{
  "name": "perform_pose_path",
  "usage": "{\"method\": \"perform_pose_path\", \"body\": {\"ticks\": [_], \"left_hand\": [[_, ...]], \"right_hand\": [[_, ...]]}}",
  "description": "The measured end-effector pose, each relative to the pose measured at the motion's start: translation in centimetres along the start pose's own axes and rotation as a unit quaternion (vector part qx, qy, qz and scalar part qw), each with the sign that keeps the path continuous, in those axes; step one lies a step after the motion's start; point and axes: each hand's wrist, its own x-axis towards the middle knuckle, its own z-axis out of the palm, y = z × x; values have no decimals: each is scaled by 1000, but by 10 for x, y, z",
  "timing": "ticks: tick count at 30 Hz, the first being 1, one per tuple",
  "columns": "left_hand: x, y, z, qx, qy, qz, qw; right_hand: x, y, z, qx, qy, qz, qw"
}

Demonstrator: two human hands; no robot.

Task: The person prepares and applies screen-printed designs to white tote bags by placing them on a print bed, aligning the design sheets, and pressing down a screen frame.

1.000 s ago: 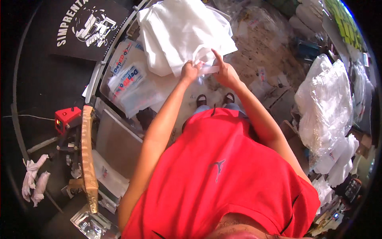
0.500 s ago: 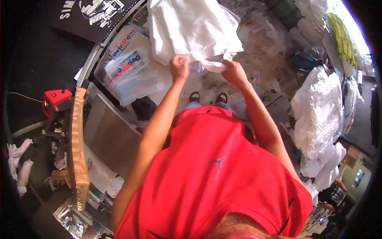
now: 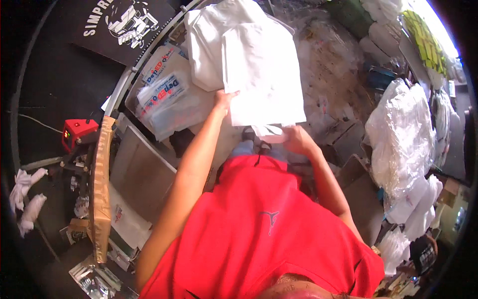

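My left hand [image 3: 222, 101] grips the left edge of a flat white fabric bag [image 3: 264, 74], its fingers partly behind it. Below the bag's lower edge, my right hand [image 3: 296, 137] holds the pale strap-like end [image 3: 269, 133]. Behind this bag lies a white pile [image 3: 203, 60] of similar-looking fabric, with clear printed plastic packets [image 3: 164, 112] to its left. My sandalled feet show partly beneath the bag.
A black board [image 3: 84, 55] with white printing is at upper left, above a red device [image 3: 79, 134] and a brown-taped bar [image 3: 101, 189]. Crumpled clear plastic wrapping [image 3: 398, 134] fills the right side; loose scraps and cardboard [image 3: 341, 139] cover the floor.
One white bag has been drawn toward me, apart from the pile behind it. My right hand has moved down with the strap-like end; my left hand is at the bag's side.
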Motion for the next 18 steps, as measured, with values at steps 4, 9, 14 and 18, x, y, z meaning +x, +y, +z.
{"method": "perform_pose_path", "body": {"ticks": [4,9,14,18], "left_hand": [[-46,10,12,214,92,131,964],[-123,32,6,273,99,114,950],[-191,39,-1,312,27,287,905],[-263,32,-56,358,52,324,874]], "right_hand": [[-43,43,-34,421,-258,79,866],[-22,152,-2,527,21,174,832],[40,172,119,613,4,197,765],[48,119,167,752,-92,26,653]]}}
